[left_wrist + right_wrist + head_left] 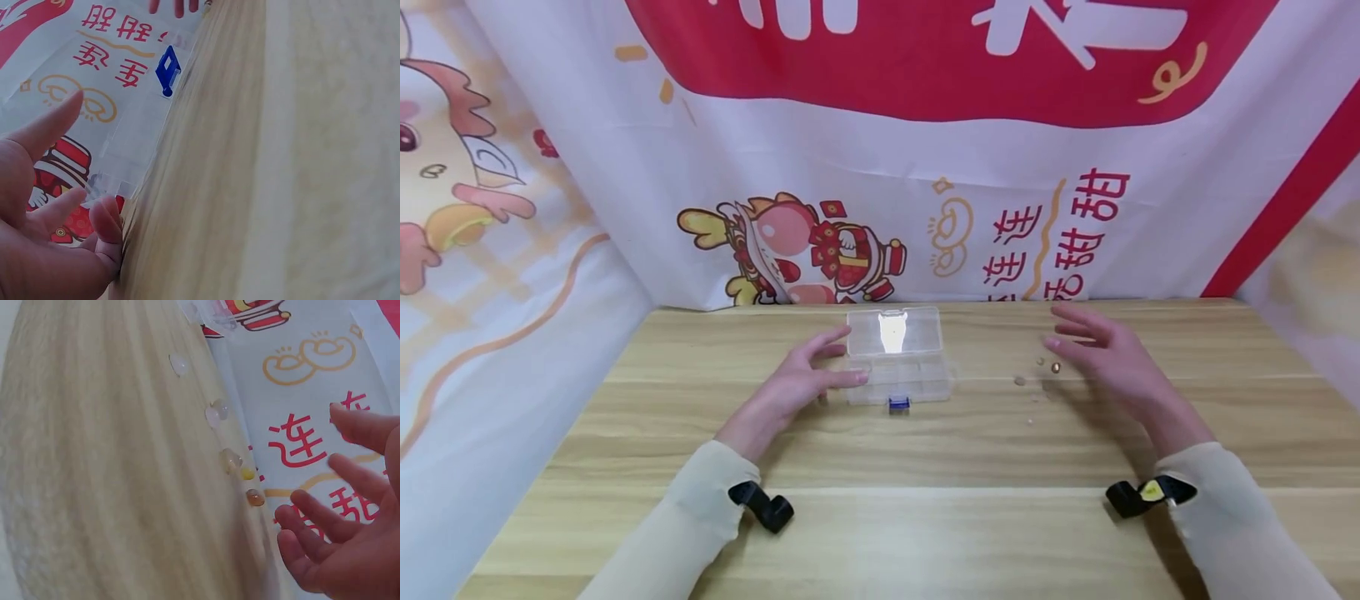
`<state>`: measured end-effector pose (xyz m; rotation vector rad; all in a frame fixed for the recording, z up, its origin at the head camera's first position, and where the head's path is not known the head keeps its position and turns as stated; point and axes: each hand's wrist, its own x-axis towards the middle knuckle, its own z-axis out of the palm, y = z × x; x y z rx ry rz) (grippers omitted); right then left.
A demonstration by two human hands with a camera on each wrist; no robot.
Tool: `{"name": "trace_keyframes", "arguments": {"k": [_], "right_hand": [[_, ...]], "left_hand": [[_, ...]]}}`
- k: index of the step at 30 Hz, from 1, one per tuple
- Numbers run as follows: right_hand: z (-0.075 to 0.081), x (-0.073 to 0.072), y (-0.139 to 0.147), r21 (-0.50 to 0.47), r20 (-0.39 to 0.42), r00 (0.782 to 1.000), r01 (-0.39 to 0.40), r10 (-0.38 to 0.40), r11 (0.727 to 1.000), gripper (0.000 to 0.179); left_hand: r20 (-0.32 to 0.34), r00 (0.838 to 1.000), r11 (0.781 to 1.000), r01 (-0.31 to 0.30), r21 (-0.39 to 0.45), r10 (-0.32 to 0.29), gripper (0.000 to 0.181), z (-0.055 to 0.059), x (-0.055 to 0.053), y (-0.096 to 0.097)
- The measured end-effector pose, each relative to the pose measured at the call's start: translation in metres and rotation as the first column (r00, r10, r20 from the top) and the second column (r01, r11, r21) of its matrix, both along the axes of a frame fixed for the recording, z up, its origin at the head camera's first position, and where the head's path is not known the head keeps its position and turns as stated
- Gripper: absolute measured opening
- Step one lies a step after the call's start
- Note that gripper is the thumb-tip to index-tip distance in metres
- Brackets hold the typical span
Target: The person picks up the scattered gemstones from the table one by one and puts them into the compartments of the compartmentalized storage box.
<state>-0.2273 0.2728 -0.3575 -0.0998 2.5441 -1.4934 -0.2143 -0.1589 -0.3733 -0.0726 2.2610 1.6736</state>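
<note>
A clear plastic compartment box stands on the table with its lid raised at the back. Its blue latch hangs at the front edge. My left hand is at the box's left side, thumb and fingers spread; whether they touch it I cannot tell. Over on the right, my right hand hovers with loosely bent fingers and nothing in them. Close to it lie several small polished stones or beads, among them a brown one, a yellow one and a whitish one.
A light wood-grain table carries everything. Behind it hangs a white and red printed cloth, meeting the table's back edge. More cloth closes off the left side. Black camera mounts sit on both sleeves.
</note>
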Motion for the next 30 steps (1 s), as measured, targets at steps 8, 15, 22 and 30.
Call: {"name": "trace_keyframes", "arguments": {"k": [8, 15, 22, 30], "right_hand": [[-0.012, -0.008, 0.005, -0.024, 0.056, 0.997, 0.049, -0.048, 0.999, 0.070], [-0.018, -0.010, 0.010, 0.066, 0.079, 0.994, 0.067, -0.072, 0.996, 0.068], [-0.021, -0.009, 0.015, 0.110, 0.072, 0.997, 0.018, -0.026, 0.994, 0.059], [-0.021, -0.009, 0.013, 0.174, 0.064, 0.998, -0.022, 0.011, 0.985, 0.058]], "left_hand": [[-0.004, 0.999, 0.999, 0.043, -0.032, -0.044, 0.089, -0.007, 0.003, -0.003], [-0.020, 0.998, 0.996, 0.052, -0.066, -0.054, 0.084, -0.008, 0.001, -0.002], [-0.034, 0.997, 0.995, 0.064, -0.083, -0.067, 0.081, -0.007, -0.001, -0.001], [-0.030, 0.997, 0.994, 0.071, -0.078, -0.074, 0.076, -0.007, 0.000, -0.002]]}}
